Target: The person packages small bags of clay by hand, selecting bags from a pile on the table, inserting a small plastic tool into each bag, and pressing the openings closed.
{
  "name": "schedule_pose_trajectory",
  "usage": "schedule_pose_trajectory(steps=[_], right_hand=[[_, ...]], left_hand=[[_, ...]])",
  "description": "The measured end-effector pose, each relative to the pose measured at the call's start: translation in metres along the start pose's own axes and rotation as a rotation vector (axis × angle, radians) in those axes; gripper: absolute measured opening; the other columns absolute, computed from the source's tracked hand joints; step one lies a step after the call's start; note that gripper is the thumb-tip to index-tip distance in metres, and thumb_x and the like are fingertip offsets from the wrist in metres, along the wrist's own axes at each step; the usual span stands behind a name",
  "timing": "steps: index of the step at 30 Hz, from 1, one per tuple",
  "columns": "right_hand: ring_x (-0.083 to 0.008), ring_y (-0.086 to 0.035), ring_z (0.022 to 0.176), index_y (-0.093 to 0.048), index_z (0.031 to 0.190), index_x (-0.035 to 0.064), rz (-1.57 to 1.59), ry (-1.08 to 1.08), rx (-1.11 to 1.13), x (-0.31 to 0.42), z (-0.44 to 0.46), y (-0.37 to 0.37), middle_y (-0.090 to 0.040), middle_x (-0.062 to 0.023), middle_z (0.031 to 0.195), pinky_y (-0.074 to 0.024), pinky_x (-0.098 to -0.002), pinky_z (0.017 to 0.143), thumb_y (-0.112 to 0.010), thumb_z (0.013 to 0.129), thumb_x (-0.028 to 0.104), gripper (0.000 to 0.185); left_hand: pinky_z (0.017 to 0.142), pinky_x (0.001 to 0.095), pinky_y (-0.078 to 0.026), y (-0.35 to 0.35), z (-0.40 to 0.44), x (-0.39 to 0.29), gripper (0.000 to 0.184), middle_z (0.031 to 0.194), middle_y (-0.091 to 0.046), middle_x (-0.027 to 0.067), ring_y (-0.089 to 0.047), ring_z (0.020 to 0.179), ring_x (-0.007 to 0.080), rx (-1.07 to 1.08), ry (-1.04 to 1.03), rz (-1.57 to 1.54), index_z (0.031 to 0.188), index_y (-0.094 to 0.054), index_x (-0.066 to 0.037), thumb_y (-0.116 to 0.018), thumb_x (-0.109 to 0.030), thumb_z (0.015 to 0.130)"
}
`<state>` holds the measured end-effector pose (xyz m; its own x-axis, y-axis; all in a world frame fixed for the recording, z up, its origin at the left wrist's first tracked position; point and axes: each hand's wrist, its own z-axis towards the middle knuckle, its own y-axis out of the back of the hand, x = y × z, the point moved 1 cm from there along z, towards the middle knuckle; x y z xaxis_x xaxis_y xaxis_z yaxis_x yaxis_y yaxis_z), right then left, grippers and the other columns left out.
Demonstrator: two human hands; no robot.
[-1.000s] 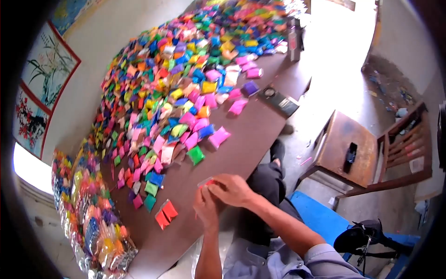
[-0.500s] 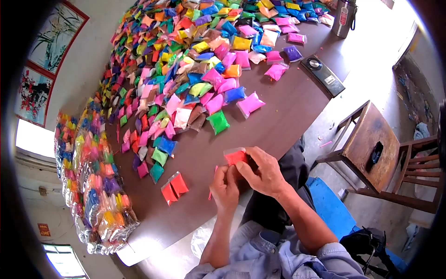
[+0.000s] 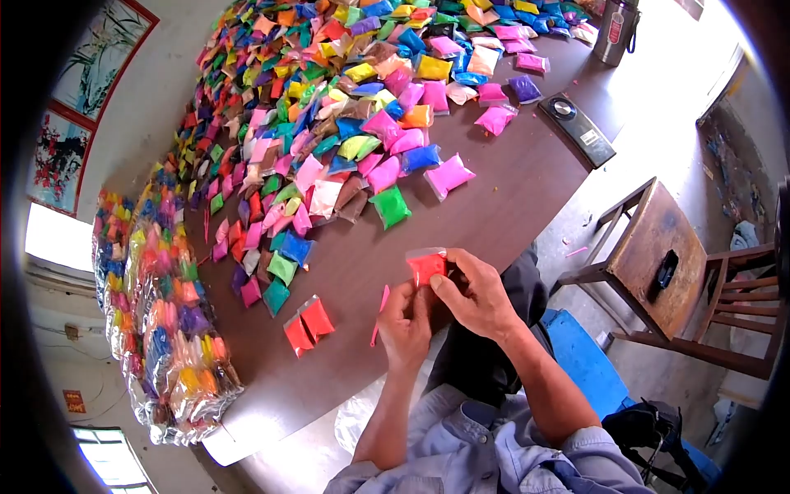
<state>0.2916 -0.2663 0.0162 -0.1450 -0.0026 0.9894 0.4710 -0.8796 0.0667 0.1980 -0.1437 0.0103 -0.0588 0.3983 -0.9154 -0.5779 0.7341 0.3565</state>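
A small clear plastic packet with red filling (image 3: pixel 427 267) is held up over the near edge of the table. My right hand (image 3: pixel 477 298) pinches its right side between thumb and fingers. At its lower left edge, the curled fingers and thumb of my left hand (image 3: pixel 405 321) close on the packet. A thin pink stick (image 3: pixel 381 313) shows just left of my left hand; whether it lies on the table or is tucked in the fingers I cannot tell. Two more red packets (image 3: pixel 309 326) lie side by side on the table to the left.
A large heap of colourful packets (image 3: pixel 329 123) covers the far and left parts of the brown table (image 3: pixel 461 206). Bulging clear bags (image 3: pixel 177 329) stand along its left side. A black-and-silver device (image 3: pixel 578 132) and a flask (image 3: pixel 615 33) sit at right, beyond a wooden chair (image 3: pixel 654 239).
Both hands have shifted slightly right with the red packet, which now shows more of its face. More of the pink stick is visible. The view has moved a little.
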Motion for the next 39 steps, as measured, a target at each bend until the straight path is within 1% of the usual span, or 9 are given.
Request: schedule_pose_trajectory(steps=[8, 11, 18, 21, 24, 28, 30, 35, 39], right_hand=[[-0.0254, -0.068, 0.081, -0.065, 0.122, -0.0014, 0.030, 0.012, 0.042, -0.002, 0.001, 0.003, -0.069, -0.0167, 0.097, -0.0540, -0.0339, 0.075, -0.068, 0.096, 0.011, 0.029], [-0.0268, -0.068, 0.082, -0.065, 0.121, -0.0006, -0.015, 0.032, 0.067, 0.000, 0.000, 0.003, -0.069, -0.0171, 0.096, -0.0541, -0.0347, 0.075, -0.068, 0.096, 0.011, 0.028], [-0.0337, -0.067, 0.081, -0.066, 0.116, -0.0009, -0.052, -0.010, 0.078, 0.010, 0.000, 0.003, -0.069, -0.0201, 0.094, -0.0537, -0.0381, 0.073, -0.066, 0.097, 0.016, 0.025], [-0.0258, -0.066, 0.079, -0.066, 0.117, -0.0005, -0.088, 0.004, 0.083, 0.003, 0.001, 0.002, -0.067, -0.0164, 0.091, -0.0528, -0.0343, 0.070, -0.066, 0.098, 0.017, 0.026], [-0.0256, -0.065, 0.078, -0.067, 0.116, -0.0006, -0.107, 0.032, 0.100, -0.003, 0.000, 0.001, -0.067, -0.0164, 0.091, -0.0523, -0.0344, 0.069, -0.066, 0.098, 0.017, 0.025], [-0.0259, -0.065, 0.078, -0.067, 0.114, -0.0007, -0.079, 0.022, 0.127, 0.004, -0.001, 0.004, -0.067, -0.0164, 0.090, -0.0523, -0.0347, 0.069, -0.066, 0.097, 0.016, 0.023], [-0.0336, -0.066, 0.077, -0.066, 0.104, -0.0012, -0.074, -0.019, 0.132, 0.011, 0.000, 0.004, -0.066, -0.0210, 0.088, -0.0522, -0.0396, 0.069, -0.064, 0.098, 0.018, 0.020], [-0.0318, -0.068, 0.077, -0.068, 0.106, -0.0015, -0.094, 0.014, 0.109, 0.008, 0.001, 0.001, -0.068, -0.0208, 0.089, -0.0537, -0.0381, 0.069, -0.063, 0.098, 0.019, 0.022], [-0.0318, -0.069, 0.078, -0.070, 0.108, -0.0018, -0.112, 0.019, 0.088, 0.007, 0.000, 0.001, -0.069, -0.0206, 0.091, -0.0550, -0.0377, 0.070, -0.063, 0.099, 0.020, 0.024]], left_hand=[[0.071, 0.0253, -0.050, -0.002, 0.003, -0.015, 0.017, 0.090, -0.072, 0.0062, -0.064, 0.081, 0.0093, -0.025, 0.105, -0.223, 0.111, -0.068, 0.003, -0.065, -0.012, 0.103], [0.071, 0.0264, -0.048, -0.003, 0.005, -0.016, 0.024, 0.089, -0.068, 0.0025, -0.057, 0.080, 0.0079, -0.059, 0.081, -0.112, 0.107, -0.067, 0.003, -0.064, -0.021, 0.105], [0.067, 0.0248, -0.048, 0.000, 0.002, 0.000, 0.016, 0.087, -0.069, 0.0043, -0.060, 0.076, 0.0077, -0.055, 0.032, -0.016, 0.106, -0.067, 0.002, -0.066, -0.015, 0.103], [0.066, 0.0254, -0.048, 0.001, 0.002, -0.002, 0.018, 0.088, -0.069, 0.0038, -0.059, 0.075, 0.0072, -0.060, 0.017, -0.029, 0.106, -0.067, 0.001, -0.066, -0.016, 0.104], [0.066, 0.0256, -0.047, -0.001, 0.005, -0.014, 0.019, 0.089, -0.069, 0.0027, -0.058, 0.075, 0.0069, -0.051, 0.058, -0.133, 0.106, -0.068, 0.000, -0.065, -0.019, 0.104], [0.065, 0.0259, -0.045, -0.002, 0.006, -0.016, 0.019, 0.084, -0.067, 0.0005, -0.055, 0.074, 0.0067, -0.073, 0.022, -0.082, 0.103, -0.068, 0.000, -0.065, -0.019, 0.104], [0.064, 0.0263, -0.044, -0.001, 0.006, -0.010, 0.019, 0.081, -0.065, 0.0001, -0.054, 0.073, 0.0068, -0.085, 0.018, -0.052, 0.100, -0.068, -0.001, -0.065, -0.019, 0.104], [0.060, 0.0285, -0.041, 0.001, 0.005, -0.007, 0.024, 0.072, -0.057, 0.0002, -0.048, 0.067, 0.0080, -0.111, -0.039, 0.014, 0.088, -0.061, -0.002, -0.066, -0.019, 0.103], [0.059, 0.0290, -0.040, 0.001, 0.004, -0.004, 0.025, 0.070, -0.055, 0.0004, -0.048, 0.066, 0.0081, -0.088, -0.013, -0.045, 0.087, -0.059, -0.002, -0.066, -0.019, 0.103]])
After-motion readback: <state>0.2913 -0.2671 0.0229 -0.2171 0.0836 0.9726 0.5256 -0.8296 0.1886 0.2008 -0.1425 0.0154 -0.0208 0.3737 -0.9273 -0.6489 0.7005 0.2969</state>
